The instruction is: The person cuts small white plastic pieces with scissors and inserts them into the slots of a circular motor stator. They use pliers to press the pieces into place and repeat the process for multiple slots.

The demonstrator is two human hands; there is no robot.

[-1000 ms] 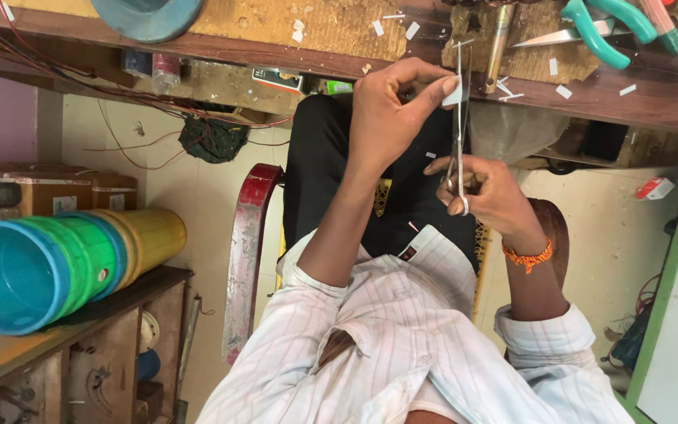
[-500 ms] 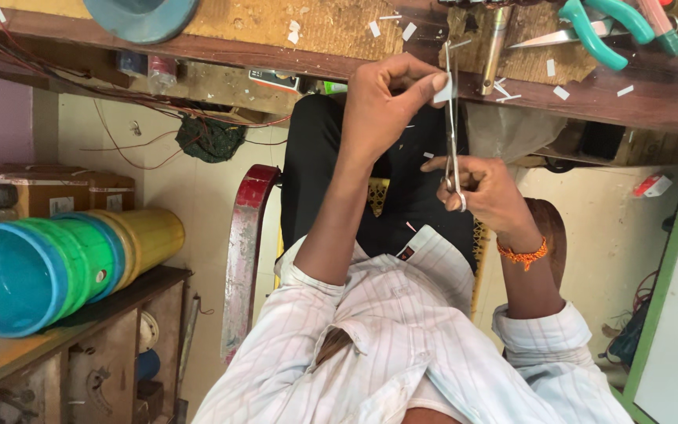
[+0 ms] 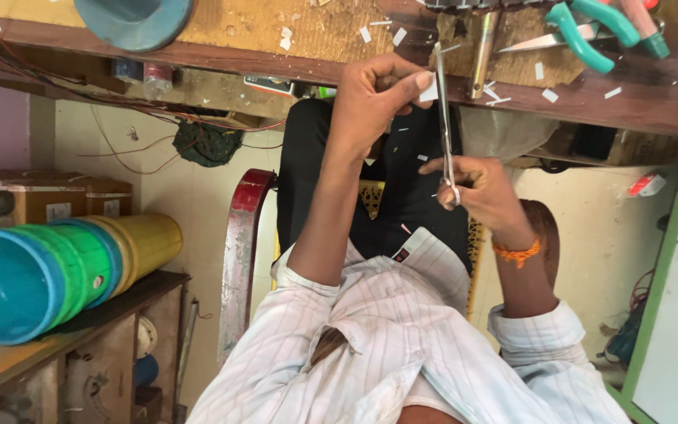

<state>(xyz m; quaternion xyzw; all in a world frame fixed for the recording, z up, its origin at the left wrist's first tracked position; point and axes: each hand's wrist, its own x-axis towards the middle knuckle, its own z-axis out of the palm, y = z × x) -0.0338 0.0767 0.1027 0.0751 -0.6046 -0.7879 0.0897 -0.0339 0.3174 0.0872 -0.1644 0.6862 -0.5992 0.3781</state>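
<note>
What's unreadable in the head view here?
- White paper scrap: mostly covered by the left hand's fingertips; shape unclear.
- Scissors: handle loops buried in the right hand.
- Teal-handled pliers: cut off by the top edge.
- Teal bowl: top edge crops it.
- Stacked plastic buckets: the left edge clips the outermost one.

Stacked plastic buckets [image 3: 49,275], green-handled pliers [image 3: 590,27], red chair [image 3: 238,259].

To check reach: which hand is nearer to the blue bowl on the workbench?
Left. The left hand, pinching a white scrap, is nearer the blue bowl; the right hand, holding scissors, lies farther beyond it.
</note>
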